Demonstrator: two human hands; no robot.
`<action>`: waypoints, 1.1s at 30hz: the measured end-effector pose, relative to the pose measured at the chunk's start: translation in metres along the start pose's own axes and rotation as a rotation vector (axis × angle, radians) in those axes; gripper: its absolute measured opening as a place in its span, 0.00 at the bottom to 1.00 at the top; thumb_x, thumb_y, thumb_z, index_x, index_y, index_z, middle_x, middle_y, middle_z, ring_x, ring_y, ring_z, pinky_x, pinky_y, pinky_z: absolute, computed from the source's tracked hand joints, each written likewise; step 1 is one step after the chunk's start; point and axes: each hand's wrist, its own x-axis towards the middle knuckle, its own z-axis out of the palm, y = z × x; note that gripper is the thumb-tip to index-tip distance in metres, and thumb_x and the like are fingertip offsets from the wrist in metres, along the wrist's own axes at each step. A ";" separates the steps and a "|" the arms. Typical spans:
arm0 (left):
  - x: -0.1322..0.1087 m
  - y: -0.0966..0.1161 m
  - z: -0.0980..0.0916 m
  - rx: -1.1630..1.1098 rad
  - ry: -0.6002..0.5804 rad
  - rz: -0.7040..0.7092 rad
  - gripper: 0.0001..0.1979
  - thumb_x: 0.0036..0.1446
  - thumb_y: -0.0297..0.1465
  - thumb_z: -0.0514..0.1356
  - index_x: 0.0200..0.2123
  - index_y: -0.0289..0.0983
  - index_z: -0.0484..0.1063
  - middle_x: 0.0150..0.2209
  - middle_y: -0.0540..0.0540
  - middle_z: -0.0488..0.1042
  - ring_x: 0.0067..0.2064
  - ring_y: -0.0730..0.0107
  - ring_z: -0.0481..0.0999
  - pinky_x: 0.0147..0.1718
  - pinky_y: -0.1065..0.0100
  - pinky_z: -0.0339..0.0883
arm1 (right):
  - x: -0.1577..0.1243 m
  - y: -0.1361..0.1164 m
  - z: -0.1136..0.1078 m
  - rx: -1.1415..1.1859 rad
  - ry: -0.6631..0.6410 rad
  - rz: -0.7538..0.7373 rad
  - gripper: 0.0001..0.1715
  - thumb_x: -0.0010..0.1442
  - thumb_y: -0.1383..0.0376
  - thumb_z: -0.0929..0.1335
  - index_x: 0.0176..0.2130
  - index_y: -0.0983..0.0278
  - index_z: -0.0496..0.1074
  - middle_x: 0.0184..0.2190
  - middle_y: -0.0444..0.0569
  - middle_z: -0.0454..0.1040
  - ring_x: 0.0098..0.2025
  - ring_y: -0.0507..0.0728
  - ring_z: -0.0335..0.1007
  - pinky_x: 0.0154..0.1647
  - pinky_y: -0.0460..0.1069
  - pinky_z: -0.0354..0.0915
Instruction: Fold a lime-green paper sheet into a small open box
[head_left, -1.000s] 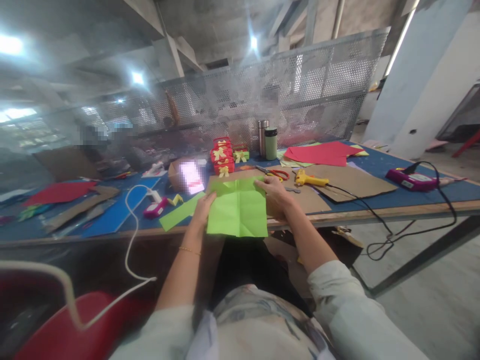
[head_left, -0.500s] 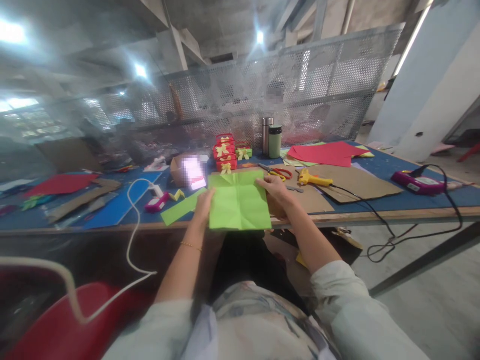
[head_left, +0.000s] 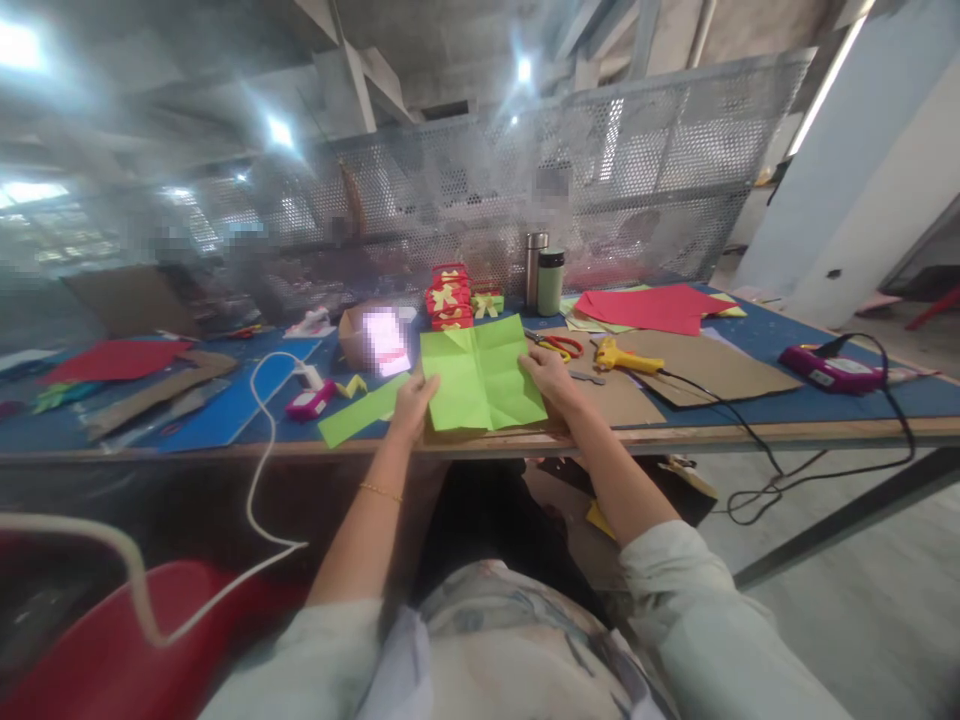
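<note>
A creased sheet of lime-green paper (head_left: pixel 484 385) is held, unfolded, at the front edge of a blue-topped table (head_left: pixel 750 408). The person's left hand (head_left: pixel 412 405) grips its left edge; the right hand (head_left: pixel 547 376) grips its right edge. A green paper strip (head_left: pixel 364 411) lies beside the left hand. Beyond the right hand are scissors (head_left: pixel 564 347) with red-and-yellow handles and a yellow glue gun (head_left: pixel 628 359). Behind the sheet stand red boxes with yellow bows (head_left: pixel 448 298) and 2 bottles (head_left: pixel 550 285).
</note>
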 end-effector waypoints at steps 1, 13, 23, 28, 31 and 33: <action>0.000 -0.001 0.000 0.043 -0.002 0.014 0.21 0.39 0.43 0.76 0.31 0.34 0.79 0.28 0.48 0.79 0.33 0.66 0.76 0.36 0.66 0.69 | 0.002 -0.001 0.000 -0.016 0.027 -0.003 0.16 0.50 0.54 0.66 0.21 0.60 0.60 0.19 0.42 0.62 0.27 0.53 0.57 0.26 0.47 0.53; 0.011 -0.014 -0.009 0.078 0.087 0.004 0.12 0.41 0.36 0.74 0.23 0.38 0.76 0.18 0.54 0.69 0.28 0.67 0.71 0.28 0.69 0.65 | 0.004 -0.007 -0.003 -0.098 0.153 -0.040 0.21 0.51 0.49 0.66 0.20 0.58 0.55 0.18 0.41 0.55 0.26 0.53 0.51 0.28 0.49 0.49; 0.012 -0.015 -0.010 0.045 0.060 -0.047 0.14 0.41 0.37 0.75 0.27 0.35 0.78 0.22 0.51 0.73 0.31 0.65 0.74 0.33 0.67 0.68 | 0.002 -0.010 -0.004 -0.082 0.155 -0.022 0.21 0.49 0.47 0.66 0.20 0.58 0.57 0.18 0.42 0.56 0.26 0.53 0.51 0.27 0.49 0.49; 0.009 -0.011 -0.009 0.028 0.014 -0.066 0.16 0.40 0.38 0.75 0.30 0.34 0.79 0.24 0.50 0.76 0.33 0.62 0.77 0.36 0.64 0.71 | 0.001 -0.013 -0.005 -0.057 0.155 -0.028 0.21 0.48 0.46 0.65 0.21 0.58 0.58 0.19 0.42 0.55 0.26 0.53 0.50 0.27 0.49 0.49; 0.007 -0.009 -0.008 -0.006 -0.026 -0.017 0.21 0.39 0.39 0.76 0.35 0.34 0.80 0.29 0.48 0.79 0.37 0.61 0.79 0.41 0.62 0.72 | -0.001 -0.014 -0.006 -0.034 0.137 -0.030 0.22 0.47 0.45 0.64 0.21 0.58 0.58 0.19 0.42 0.54 0.26 0.52 0.49 0.27 0.49 0.48; 0.005 -0.007 -0.007 -0.059 -0.057 0.007 0.24 0.38 0.40 0.76 0.39 0.35 0.80 0.33 0.47 0.81 0.40 0.60 0.80 0.45 0.61 0.72 | -0.003 -0.015 -0.005 -0.018 0.119 -0.033 0.23 0.47 0.44 0.65 0.21 0.58 0.57 0.19 0.42 0.54 0.25 0.52 0.49 0.26 0.49 0.48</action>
